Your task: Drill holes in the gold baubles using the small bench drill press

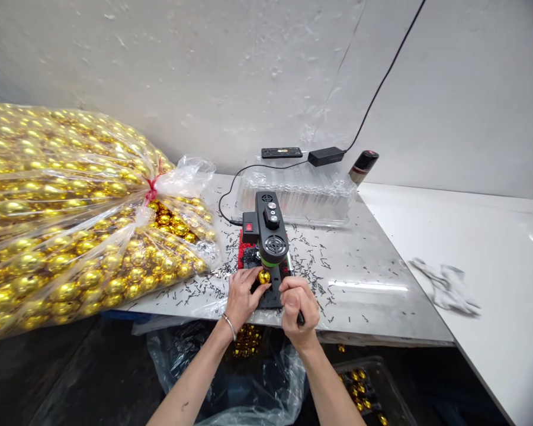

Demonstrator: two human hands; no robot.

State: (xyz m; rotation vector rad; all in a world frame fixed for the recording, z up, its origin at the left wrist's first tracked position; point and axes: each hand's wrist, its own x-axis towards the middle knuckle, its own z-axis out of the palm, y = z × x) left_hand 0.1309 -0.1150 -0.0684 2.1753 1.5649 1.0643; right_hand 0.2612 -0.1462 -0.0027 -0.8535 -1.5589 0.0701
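Observation:
A black bench machine (272,228) with a red switch stands on the metal table. Below its head, my left hand (244,296) pinches a shiny gold ball (264,276) between thumb and fingers, over the machine's black base plate (270,299). A bracelet circles the left wrist. To the right of the base, my right hand (299,307) is closed round a black lever handle (301,319), whose end sticks out below the fist. Small black pieces (311,254) lie scattered around the machine.
Large clear bags of gold balls (71,236) fill the left side. Behind the machine stand clear plastic trays (297,195) and a black power adapter (326,156). White gloves (446,287) lie at right. Below the table edge hang an open plastic bag (235,384) and a tray of balls (393,384).

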